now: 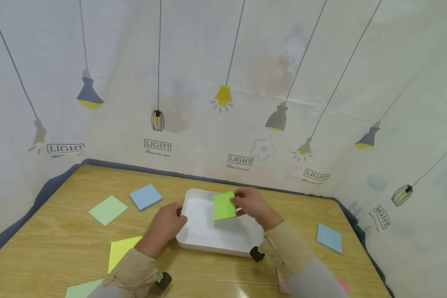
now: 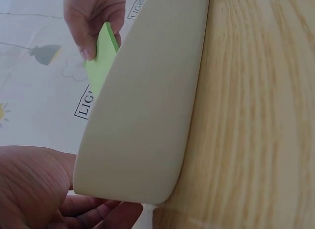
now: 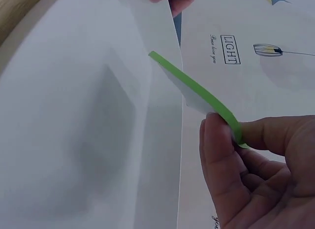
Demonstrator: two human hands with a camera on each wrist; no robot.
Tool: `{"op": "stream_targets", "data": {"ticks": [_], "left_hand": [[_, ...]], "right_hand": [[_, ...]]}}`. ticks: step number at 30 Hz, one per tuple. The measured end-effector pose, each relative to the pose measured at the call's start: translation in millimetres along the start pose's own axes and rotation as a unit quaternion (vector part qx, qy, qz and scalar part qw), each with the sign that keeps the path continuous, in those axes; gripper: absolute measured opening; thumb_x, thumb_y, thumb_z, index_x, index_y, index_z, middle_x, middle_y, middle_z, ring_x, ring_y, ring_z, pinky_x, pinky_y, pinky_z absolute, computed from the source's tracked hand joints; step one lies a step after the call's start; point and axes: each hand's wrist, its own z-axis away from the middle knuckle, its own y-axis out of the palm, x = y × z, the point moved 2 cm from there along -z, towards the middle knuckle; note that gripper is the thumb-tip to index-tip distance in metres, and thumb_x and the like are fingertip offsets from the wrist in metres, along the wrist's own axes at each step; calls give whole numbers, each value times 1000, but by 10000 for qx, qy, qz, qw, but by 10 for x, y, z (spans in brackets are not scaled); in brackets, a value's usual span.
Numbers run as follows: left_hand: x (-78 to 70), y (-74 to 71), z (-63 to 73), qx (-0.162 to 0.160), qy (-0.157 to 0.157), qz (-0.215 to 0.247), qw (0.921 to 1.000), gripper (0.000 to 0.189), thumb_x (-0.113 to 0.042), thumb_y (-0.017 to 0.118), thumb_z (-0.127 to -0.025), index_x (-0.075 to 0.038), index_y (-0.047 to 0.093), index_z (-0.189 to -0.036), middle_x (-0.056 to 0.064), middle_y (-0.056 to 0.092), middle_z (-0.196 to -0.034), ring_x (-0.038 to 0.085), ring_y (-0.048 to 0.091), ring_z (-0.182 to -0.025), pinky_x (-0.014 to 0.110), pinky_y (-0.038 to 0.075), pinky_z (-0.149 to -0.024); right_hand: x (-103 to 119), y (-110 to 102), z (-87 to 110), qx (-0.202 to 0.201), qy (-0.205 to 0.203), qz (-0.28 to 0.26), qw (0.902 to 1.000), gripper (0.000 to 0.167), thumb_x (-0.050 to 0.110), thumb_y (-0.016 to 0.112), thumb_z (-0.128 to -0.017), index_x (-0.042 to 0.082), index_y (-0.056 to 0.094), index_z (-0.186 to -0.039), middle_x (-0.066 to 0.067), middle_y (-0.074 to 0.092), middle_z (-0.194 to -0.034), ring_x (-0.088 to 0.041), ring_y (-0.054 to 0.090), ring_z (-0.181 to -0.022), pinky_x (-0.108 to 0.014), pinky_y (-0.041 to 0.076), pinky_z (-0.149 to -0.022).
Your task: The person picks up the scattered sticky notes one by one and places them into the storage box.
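A white rectangular tray (image 1: 199, 234) stands on the wooden table. My left hand (image 1: 165, 223) grips its left end, thumb at the rim and fingers against the outer wall, as the left wrist view shows. Between thumb and fingers, my right hand (image 1: 251, 205) pinches a bright green sticky note pad (image 1: 223, 206) by its right edge. That pad hangs over the tray and casts a shadow on the tray floor (image 3: 64, 140). In the right wrist view the pad (image 3: 197, 91) is seen edge-on and slightly bent.
Left on the table (image 1: 193, 279) lie a pale green pad (image 1: 108, 210), a blue pad (image 1: 146, 197), a yellow pad (image 1: 121, 250) and another pale green pad (image 1: 82, 289). A blue pad (image 1: 329, 238) lies at right. Pink pads (image 1: 281, 283) are partly hidden under my right sleeve. A printed curtain (image 1: 208, 136) hangs behind.
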Motion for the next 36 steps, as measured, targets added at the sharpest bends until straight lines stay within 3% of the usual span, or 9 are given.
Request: {"op": "stream_targets", "data": {"ticks": [6, 15, 27, 36], "left_hand": [[2, 12, -20, 0, 22, -19, 10000, 36, -17, 61, -91, 0, 66, -123, 11, 70, -112, 22, 60, -91, 44, 54, -86], [25, 23, -21, -22, 65, -3, 10000, 35, -16, 61, -90, 0, 66, -122, 10, 69, -106, 21, 58, -87, 40, 53, -80], [14, 2, -15, 6, 117, -28, 9999, 33, -15, 61, -90, 0, 67, -118, 10, 70, -106, 21, 60, -86, 42, 54, -80], [-6, -18, 3, 24, 103, -4, 9999, 38, -15, 60, -90, 1, 65, -123, 13, 70, -112, 22, 61, -91, 45, 54, -85]], "right_hand": [[88, 216, -45, 204, -22, -85, 9998, 23, 11, 61, -97, 0, 67, -116, -14, 70, -112, -21, 71, -91, -34, 61, -71], [177, 452, -119, 375, 86, -135, 9992, 21, 9, 64, -96, -2, 66, -114, -15, 68, -108, -20, 69, -87, -32, 61, -69], [162, 655, -192, 249, 252, -574, 9977, 21, 9, 66, -95, -3, 65, -112, -16, 67, -108, -21, 68, -87, -31, 61, -69], [83, 747, -258, 243, 376, -13, 9990, 16, 8, 67, -95, -2, 65, -108, -13, 67, -96, -19, 67, -72, -29, 60, -63]]}}
